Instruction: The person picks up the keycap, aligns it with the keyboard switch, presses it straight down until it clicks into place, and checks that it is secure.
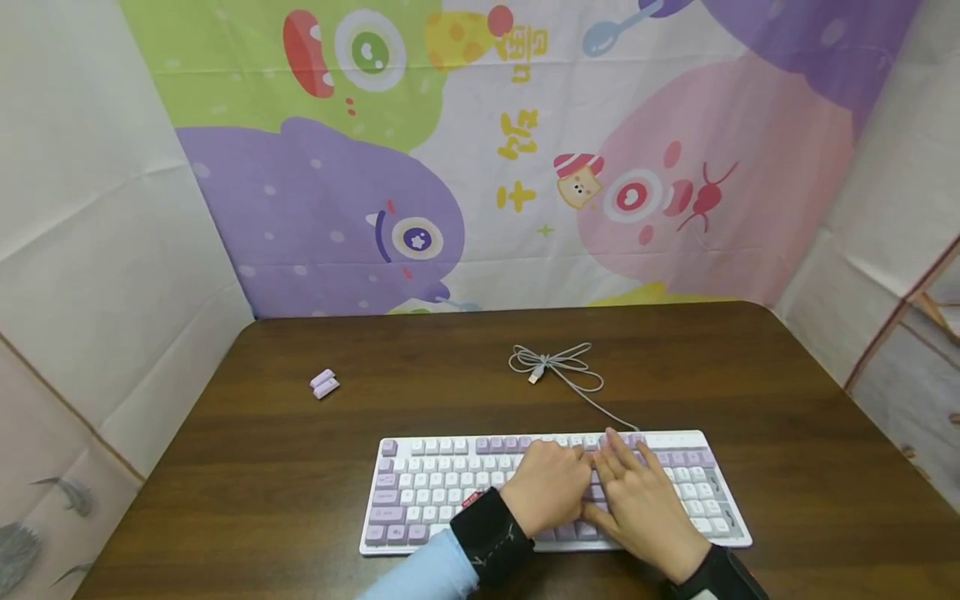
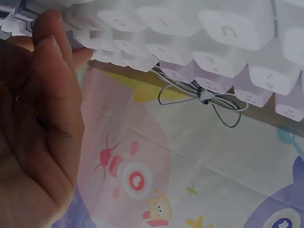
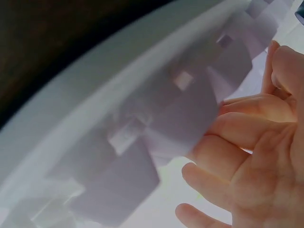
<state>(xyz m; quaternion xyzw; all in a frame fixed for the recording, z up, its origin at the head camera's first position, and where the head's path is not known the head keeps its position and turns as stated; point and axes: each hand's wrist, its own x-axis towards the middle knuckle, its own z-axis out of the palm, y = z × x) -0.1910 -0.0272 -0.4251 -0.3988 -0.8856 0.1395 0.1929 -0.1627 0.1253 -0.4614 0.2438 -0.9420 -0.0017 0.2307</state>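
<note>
Head view: flat on the brown table, between five and six o'clock from mid-frame, a white-and-lilac keyboard. Over its middle, pointing to about two o'clock, the left hand, knuckles up and fingers bent. Just beside at three o'clock, over the right part of the keys, the right hand, fingers nearly straight and aimed at eleven o'clock, thumb out toward ten. On both wrists, black bands; at seven o'clock of the left band, a light-blue sleeve. By that band, a small red tag. At twelve o'clock of the keyboard, a bundled grey cable, running to the rear edge. Well apart at ten o'clock, two small lilac pieces, side by side. Behind, a cartoon backdrop.

Left wrist view: at nine o'clock, left hand with bent fingers, tips close to the keys near ten; a narrow grip, but cannot tell about any pinch on a key. From eleven to two o'clock, lettered white keys.

Right wrist view: at four o'clock, right hand, fingers loosely spread beside lilac keys; a fairly wide grip, with no visible hold. At ten o'clock, dark tabletop.
</note>
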